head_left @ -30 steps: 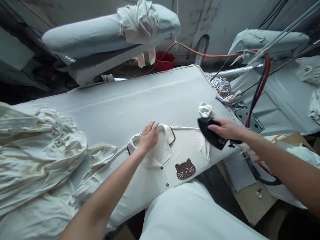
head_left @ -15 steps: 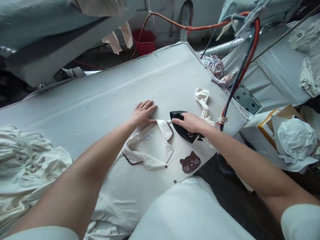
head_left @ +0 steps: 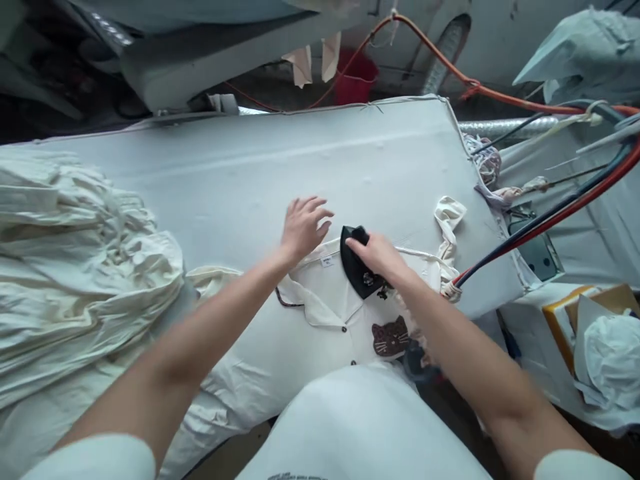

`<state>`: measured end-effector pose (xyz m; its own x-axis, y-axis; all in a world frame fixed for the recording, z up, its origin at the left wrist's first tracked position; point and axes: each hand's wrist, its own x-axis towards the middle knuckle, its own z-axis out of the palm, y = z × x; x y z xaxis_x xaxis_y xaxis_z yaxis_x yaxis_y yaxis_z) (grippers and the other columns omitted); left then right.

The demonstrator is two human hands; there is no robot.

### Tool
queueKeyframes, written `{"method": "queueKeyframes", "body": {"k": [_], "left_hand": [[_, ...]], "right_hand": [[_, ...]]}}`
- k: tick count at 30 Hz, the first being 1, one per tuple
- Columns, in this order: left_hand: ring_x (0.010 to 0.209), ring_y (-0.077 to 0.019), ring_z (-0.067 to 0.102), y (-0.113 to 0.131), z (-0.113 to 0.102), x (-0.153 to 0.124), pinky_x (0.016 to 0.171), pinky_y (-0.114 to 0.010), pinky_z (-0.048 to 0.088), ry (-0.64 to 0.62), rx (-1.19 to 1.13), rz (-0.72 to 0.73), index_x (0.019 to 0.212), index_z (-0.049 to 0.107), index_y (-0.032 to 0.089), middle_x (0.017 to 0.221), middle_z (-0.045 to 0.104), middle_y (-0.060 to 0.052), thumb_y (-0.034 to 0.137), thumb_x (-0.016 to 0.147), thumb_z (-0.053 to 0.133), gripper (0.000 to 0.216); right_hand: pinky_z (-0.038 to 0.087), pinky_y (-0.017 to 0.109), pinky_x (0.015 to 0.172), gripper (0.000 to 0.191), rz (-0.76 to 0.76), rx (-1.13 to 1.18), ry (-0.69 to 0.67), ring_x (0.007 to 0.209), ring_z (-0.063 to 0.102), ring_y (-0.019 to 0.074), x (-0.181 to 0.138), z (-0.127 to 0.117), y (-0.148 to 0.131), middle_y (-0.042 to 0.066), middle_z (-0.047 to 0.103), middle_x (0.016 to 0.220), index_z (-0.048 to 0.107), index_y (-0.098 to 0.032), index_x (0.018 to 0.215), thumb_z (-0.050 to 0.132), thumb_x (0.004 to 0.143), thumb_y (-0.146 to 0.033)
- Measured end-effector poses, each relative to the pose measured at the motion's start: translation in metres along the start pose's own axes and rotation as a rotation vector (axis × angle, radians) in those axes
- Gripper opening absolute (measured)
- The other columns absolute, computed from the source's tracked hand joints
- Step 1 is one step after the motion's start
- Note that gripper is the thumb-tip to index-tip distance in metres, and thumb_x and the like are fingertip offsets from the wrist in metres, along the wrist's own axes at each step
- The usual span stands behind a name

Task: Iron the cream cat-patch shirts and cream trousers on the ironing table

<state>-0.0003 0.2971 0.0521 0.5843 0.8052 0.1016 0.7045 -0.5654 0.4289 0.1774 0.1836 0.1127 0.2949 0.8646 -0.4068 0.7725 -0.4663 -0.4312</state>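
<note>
A black iron point(head_left: 353, 267) is in my right hand point(head_left: 376, 255), its fingers wrapped round the handle. The iron lies over the right collar side of a cream shirt point(head_left: 295, 340), covering part of that collar. My left hand point(head_left: 305, 227) is just beyond the neckline, fingers apart and slightly curled, with nothing in it. A small label point(head_left: 327, 261) shows inside the neck, and a brown cat-face patch point(head_left: 391, 337) sits on the chest. Dark piping edges the collar. One twisted sleeve point(head_left: 447, 230) stretches away on the table at the right.
The shirt lies on a pale cloth-covered table point(head_left: 240, 180). A heap of cream garments point(head_left: 100, 267) fills the left side. Red and dark hoses point(head_left: 550, 213) run in from the right toward my right forearm. A red bucket point(head_left: 356, 77) stands beyond the far edge.
My left hand has lifted from the table and its fingers have curled. The iron has come over the right collar. The camera view has turned and shifted.
</note>
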Motion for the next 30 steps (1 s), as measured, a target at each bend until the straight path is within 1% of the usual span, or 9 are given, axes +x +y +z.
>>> {"method": "queueKeyframes", "body": {"k": [2,5,10,13,16,18,20,26,30], "left_hand": [[0.13,-0.0305,0.053,-0.009,-0.011,-0.049,0.113,-0.047,0.035,0.149,0.004,-0.234,0.113,0.07,0.023,0.131,0.066,-0.011,0.038,0.095,0.055,0.027],[0.115,-0.0348,0.059,-0.02,-0.018,-0.097,0.101,-0.049,0.042,0.035,0.061,-0.471,0.099,0.07,0.021,0.112,0.069,-0.013,0.042,0.086,0.065,0.025],[0.109,-0.0315,0.063,-0.028,-0.025,-0.086,0.094,-0.046,0.045,-0.15,0.125,-0.398,0.086,0.07,0.021,0.104,0.071,-0.012,0.031,0.088,0.055,0.018],[0.119,-0.0323,0.061,-0.039,-0.033,-0.067,0.102,-0.046,0.044,-0.241,0.189,-0.282,0.095,0.072,0.02,0.121,0.069,-0.015,0.031,0.088,0.055,0.022],[0.149,-0.0309,0.038,-0.056,-0.042,-0.053,0.12,-0.046,0.031,-0.399,0.143,0.128,0.11,0.072,0.022,0.161,0.044,-0.01,0.029,0.085,0.058,0.029],[0.158,-0.0315,0.021,-0.067,-0.046,-0.044,0.127,-0.047,0.019,-0.574,0.127,0.425,0.107,0.074,0.023,0.171,0.028,-0.006,0.03,0.081,0.064,0.029],[0.159,-0.0331,0.018,-0.075,-0.048,-0.034,0.128,-0.049,0.013,-0.699,0.168,0.584,0.1,0.077,0.022,0.171,0.029,-0.006,0.032,0.079,0.067,0.025],[0.155,-0.0314,0.029,-0.086,-0.042,-0.014,0.126,-0.046,0.019,-0.668,0.149,0.654,0.086,0.079,0.022,0.164,0.042,-0.003,0.039,0.089,0.066,0.022],[0.14,-0.0297,0.046,-0.082,-0.026,-0.034,0.119,-0.042,0.033,-0.428,0.037,0.478,0.083,0.075,0.019,0.149,0.058,-0.008,0.038,0.09,0.064,0.023]], "right_hand": [[0.045,0.028,0.067,0.044,-0.08,-0.042,-0.095,0.085,0.071,0.0237,0.02,-0.013,-0.004,0.011,0.076,0.096,0.071,-0.018,0.102,0.054,0.097,-0.059],[0.044,0.027,0.064,0.042,-0.379,-0.214,-0.327,0.076,0.068,0.02,0.028,-0.017,-0.015,0.006,0.076,0.089,0.073,-0.021,0.098,0.063,0.091,-0.061],[0.046,0.031,0.069,0.042,-0.697,-0.568,-0.405,0.088,0.071,0.0264,0.025,0.016,-0.066,0.008,0.077,0.096,0.074,-0.025,0.1,0.067,0.086,-0.064],[0.047,0.032,0.071,0.042,-0.645,-0.569,-0.395,0.093,0.071,0.0291,0.025,0.027,-0.091,0.009,0.077,0.1,0.074,-0.024,0.103,0.063,0.089,-0.061],[0.046,0.032,0.069,0.05,-0.493,-0.523,-0.442,0.092,0.071,0.0301,0.013,0.019,-0.086,0.011,0.076,0.098,0.073,-0.021,0.101,0.06,0.088,-0.068],[0.045,0.032,0.066,0.057,-0.389,-0.454,-0.464,0.089,0.071,0.0301,-0.008,0.013,-0.071,0.011,0.076,0.096,0.072,-0.02,0.099,0.056,0.087,-0.074],[0.043,0.032,0.064,0.059,-0.301,-0.37,-0.465,0.086,0.07,0.0293,-0.035,0.015,-0.057,0.01,0.076,0.095,0.071,-0.021,0.098,0.054,0.087,-0.077],[0.041,0.029,0.065,0.046,-0.106,-0.197,-0.482,0.087,0.07,0.0263,-0.091,0.06,-0.043,0.008,0.076,0.094,0.071,-0.021,0.094,0.064,0.087,-0.065],[0.042,0.027,0.07,0.046,-0.136,-0.002,-0.361,0.088,0.068,0.0223,-0.081,0.075,-0.057,0.007,0.075,0.095,0.071,-0.02,0.095,0.058,0.092,-0.065]]}}
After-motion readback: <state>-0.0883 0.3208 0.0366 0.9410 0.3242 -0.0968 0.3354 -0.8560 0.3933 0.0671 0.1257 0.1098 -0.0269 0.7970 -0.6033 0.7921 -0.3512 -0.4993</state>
